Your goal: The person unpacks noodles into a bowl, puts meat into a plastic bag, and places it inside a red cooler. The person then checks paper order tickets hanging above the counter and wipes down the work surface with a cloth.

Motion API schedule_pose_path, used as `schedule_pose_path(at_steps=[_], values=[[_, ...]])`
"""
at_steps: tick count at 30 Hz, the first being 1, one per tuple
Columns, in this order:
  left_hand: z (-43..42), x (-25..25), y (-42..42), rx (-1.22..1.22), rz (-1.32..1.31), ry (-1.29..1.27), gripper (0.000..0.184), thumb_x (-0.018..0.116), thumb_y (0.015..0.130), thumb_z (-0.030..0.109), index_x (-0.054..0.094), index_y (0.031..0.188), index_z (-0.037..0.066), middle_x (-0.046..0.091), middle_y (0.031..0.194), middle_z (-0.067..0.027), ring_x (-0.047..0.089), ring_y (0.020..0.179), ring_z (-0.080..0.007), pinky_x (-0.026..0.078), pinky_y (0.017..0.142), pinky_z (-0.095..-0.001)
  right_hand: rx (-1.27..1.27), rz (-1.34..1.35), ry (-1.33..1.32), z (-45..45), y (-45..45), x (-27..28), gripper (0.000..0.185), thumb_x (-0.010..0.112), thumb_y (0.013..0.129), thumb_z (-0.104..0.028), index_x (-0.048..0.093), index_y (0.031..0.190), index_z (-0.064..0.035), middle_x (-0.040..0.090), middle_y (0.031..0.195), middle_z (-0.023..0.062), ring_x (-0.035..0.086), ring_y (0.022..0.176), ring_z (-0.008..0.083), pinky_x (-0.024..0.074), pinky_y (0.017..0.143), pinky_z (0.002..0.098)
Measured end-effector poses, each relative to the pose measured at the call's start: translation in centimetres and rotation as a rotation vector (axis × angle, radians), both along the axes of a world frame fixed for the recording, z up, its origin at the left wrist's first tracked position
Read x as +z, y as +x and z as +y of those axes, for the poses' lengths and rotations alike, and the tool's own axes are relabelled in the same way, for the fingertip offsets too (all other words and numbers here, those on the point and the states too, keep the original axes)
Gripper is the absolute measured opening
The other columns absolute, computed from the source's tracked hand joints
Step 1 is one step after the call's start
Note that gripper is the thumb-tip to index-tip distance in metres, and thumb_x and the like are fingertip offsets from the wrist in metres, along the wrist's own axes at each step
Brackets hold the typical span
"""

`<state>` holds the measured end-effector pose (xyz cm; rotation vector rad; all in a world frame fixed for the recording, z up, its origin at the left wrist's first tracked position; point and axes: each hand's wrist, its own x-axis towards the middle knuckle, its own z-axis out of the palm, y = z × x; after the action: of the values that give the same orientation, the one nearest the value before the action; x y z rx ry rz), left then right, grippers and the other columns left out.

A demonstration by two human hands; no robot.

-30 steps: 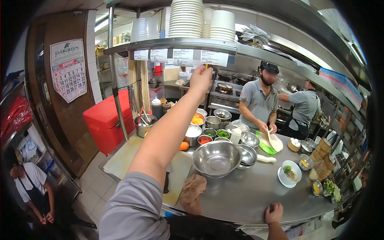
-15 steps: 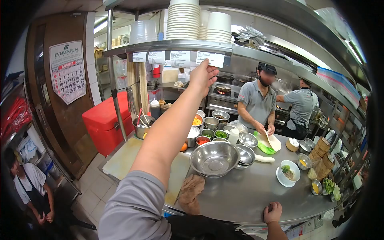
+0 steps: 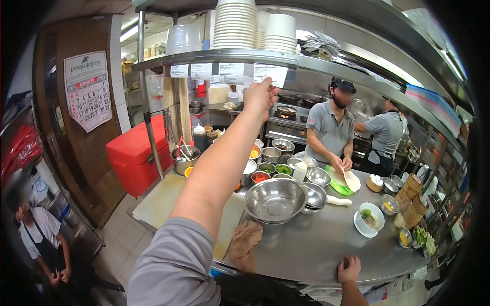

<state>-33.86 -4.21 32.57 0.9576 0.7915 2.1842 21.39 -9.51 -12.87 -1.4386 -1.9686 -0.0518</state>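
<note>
My left hand [image 3: 261, 96] is raised at the overhead shelf, its thumb and index finger pinched at the lower edge of the rightmost white paper slip [image 3: 270, 73]. More printed slips [image 3: 231, 73] hang from the shelf's front rail to its left. Near the front edge of the steel counter rests my right hand [image 3: 349, 269], its fingers loosely curled with nothing visible in them. A large steel bowl [image 3: 275, 200] stands on the counter between my two arms, with a crumpled brown cloth [image 3: 246, 246] in front of it.
Small ingredient bowls [image 3: 284, 170] crowd the counter's back. A white bowl of food [image 3: 368, 216] stands at right. Across the counter, a person [image 3: 329, 127] handles a pale round sheet [image 3: 352, 181]. Another person [image 3: 385, 132] is at the stoves; a third [image 3: 46, 239] is at lower left.
My left hand's spread fingers have drawn together at the slip's lower edge. The slip's lower part has shifted slightly. My right hand has stayed in place.
</note>
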Motion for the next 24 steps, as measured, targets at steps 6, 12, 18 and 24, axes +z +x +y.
schedule_pose_path(at_steps=[6,12,18,24], values=[[-0.8,-0.1,0.8,-0.009,0.018,-0.057,0.024,0.061,0.102,0.02,0.054,0.12,0.006,0.068,0.109,-0.0091,0.07,0.094,-0.0176,0.054,0.072,-0.0302,-0.051,-0.014,-0.028,0.2,0.0,-0.4,0.034,0.073,0.077,-0.018,0.065,0.108,-0.006,0.059,0.124,0.0208,0.054,0.118,0.042,0.0438,0.102,0.0511],[-0.9,2.2,1.0,0.0,-0.078,-0.017,0.028,0.054,0.104,0.021,0.053,0.125,0.002,0.069,0.112,-0.0137,0.071,0.094,-0.0202,0.055,0.07,-0.0311,-0.04,-0.038,0.012,0.4,0.0,-0.4,0.033,0.072,0.078,-0.021,0.064,0.107,-0.0059,0.059,0.123,0.0207,0.055,0.118,0.0418,0.0442,0.101,0.0509],[-1.2,0.7,0.6,-0.071,0.057,-0.102,0.041,0.055,0.104,0.03,0.051,0.132,0.0,0.069,0.113,-0.0141,0.07,0.095,-0.0228,0.055,0.074,-0.0348,-0.028,-0.03,-0.004,0.5,0.5,-0.8,0.033,0.072,0.078,-0.021,0.063,0.105,-0.0057,0.06,0.122,0.0206,0.054,0.117,0.0419,0.044,0.101,0.0513],[-1.1,-2.4,-3.8,-0.024,-0.061,-0.2,0.053,0.062,0.1,0.035,0.047,0.143,0.009,0.06,0.133,-0.0126,0.065,0.111,-0.025,0.053,0.085,-0.0373,-0.028,-0.027,0.0,0.6,0.5,-0.8,0.033,0.072,0.078,-0.021,0.063,0.105,-0.0052,0.06,0.121,0.0201,0.055,0.117,0.0417,0.044,0.101,0.0515]])
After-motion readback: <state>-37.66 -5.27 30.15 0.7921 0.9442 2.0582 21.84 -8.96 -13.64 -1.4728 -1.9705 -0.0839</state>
